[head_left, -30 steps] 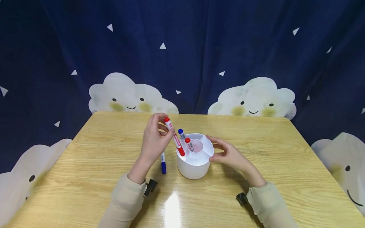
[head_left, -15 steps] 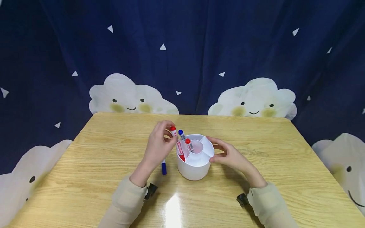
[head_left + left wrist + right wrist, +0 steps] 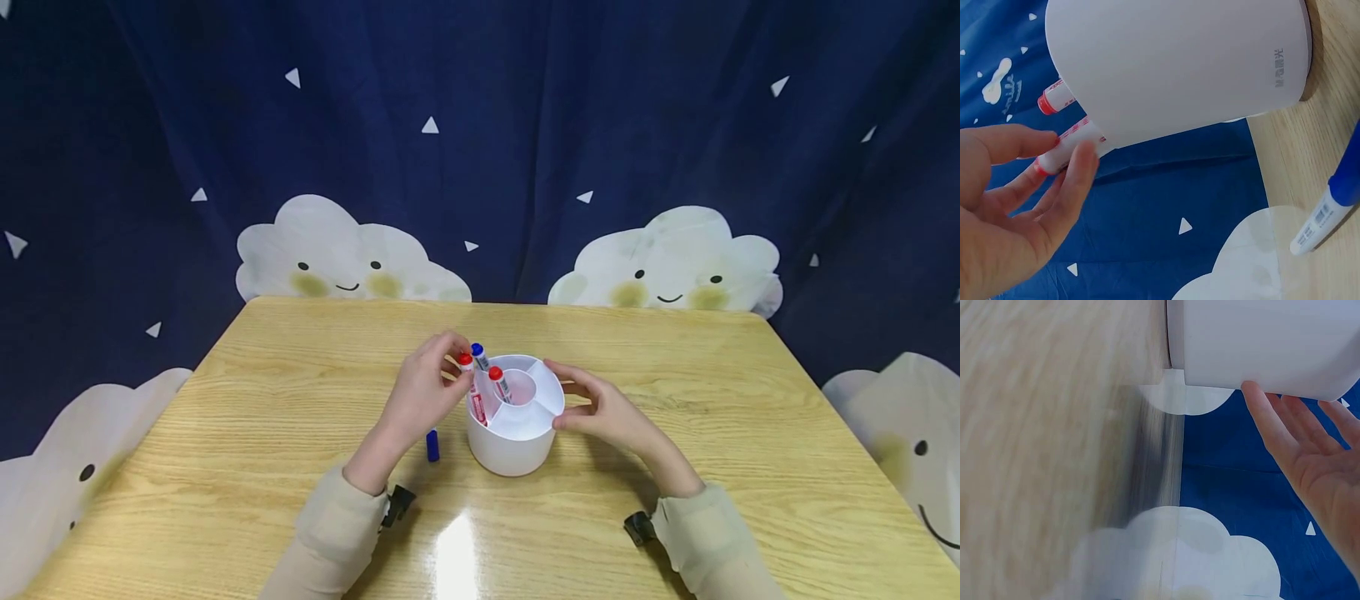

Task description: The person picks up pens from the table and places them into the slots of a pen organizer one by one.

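Observation:
My left hand [image 3: 423,387] pinches a red-capped marker [image 3: 477,406] between thumb and fingers, its lower part inside the left compartment of a white round pen holder [image 3: 510,450]. In the left wrist view the thumb and fingertips lie on the marker's white barrel [image 3: 1069,147], just outside the rim. My right hand [image 3: 611,408] touches the holder's right side, thumb toward the front and fingers toward the back. The right wrist view shows those fingers [image 3: 1266,422] nearly straight, fingertips at the wall. Another red-capped marker [image 3: 500,383] and a blue-capped marker [image 3: 480,356] stand in the holder.
A blue marker [image 3: 432,446] lies on the wooden table [image 3: 225,433] left of the holder, partly hidden by my left hand and wrist. Behind the table hangs a dark blue curtain [image 3: 510,167] with cloud prints.
My left hand has moved right and down, lowering the red marker from above the holder's rim into the left compartment. The right hand has stayed at the holder's side.

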A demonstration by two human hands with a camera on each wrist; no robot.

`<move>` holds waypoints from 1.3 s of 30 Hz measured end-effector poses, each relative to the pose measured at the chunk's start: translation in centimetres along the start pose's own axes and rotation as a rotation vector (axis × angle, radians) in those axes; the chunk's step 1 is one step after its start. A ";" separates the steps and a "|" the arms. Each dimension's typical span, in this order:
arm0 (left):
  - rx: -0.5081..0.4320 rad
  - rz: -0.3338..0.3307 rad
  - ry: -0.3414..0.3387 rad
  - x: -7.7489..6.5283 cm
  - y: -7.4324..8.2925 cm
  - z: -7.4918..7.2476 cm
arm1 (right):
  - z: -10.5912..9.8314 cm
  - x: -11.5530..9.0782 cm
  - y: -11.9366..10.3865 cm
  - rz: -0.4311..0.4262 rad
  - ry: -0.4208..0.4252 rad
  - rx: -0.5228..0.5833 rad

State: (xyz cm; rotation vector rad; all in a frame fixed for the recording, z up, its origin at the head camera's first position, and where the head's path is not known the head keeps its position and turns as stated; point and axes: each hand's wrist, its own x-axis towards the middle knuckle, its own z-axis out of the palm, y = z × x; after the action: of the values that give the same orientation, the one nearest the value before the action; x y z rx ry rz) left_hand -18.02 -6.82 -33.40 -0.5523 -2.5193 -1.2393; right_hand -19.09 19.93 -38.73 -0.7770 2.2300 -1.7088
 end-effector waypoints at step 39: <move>0.157 -0.316 -0.105 1.8 -6.6 0.4 | 0.0 0.0 0.3 -0.004 -0.003 -0.012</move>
State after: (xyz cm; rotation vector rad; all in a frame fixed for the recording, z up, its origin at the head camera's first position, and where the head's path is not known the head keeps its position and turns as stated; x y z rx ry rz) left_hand -22.64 -9.78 -37.48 -0.1906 -2.8443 -1.1205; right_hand -19.15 20.02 -38.96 -0.7861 2.2397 -1.6965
